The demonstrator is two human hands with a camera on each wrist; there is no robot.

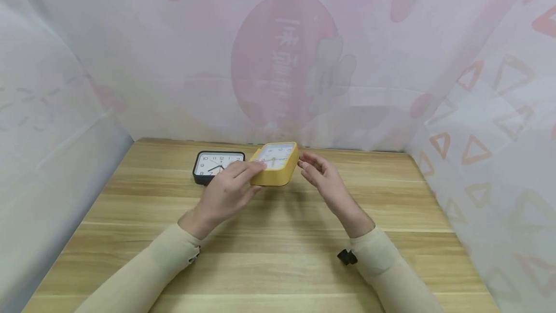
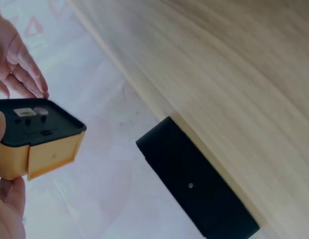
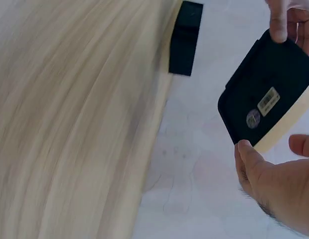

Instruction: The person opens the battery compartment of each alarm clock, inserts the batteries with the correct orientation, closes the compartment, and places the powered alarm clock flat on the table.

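Observation:
In the head view my left hand [image 1: 226, 190] grips the left side of a yellow alarm clock [image 1: 274, 177], held tilted above the table with its white dial up. Thumb and fingers lie on opposite faces of it. The clock's black back [image 3: 266, 89] shows in the right wrist view, with a barcode label and a round sticker. My right hand [image 1: 327, 182] is at the clock's right edge, fingers slightly bent and not wrapped round it; a fingertip seems to touch the edge. A black alarm clock [image 1: 205, 164] lies face up behind my left hand, partly covered by it.
The wood-grain table [image 1: 269, 264] extends under both arms. Pale printed sheets [image 1: 195, 52] stand behind it and at both sides. A small black piece [image 1: 347, 257] sits by the right sleeve cuff.

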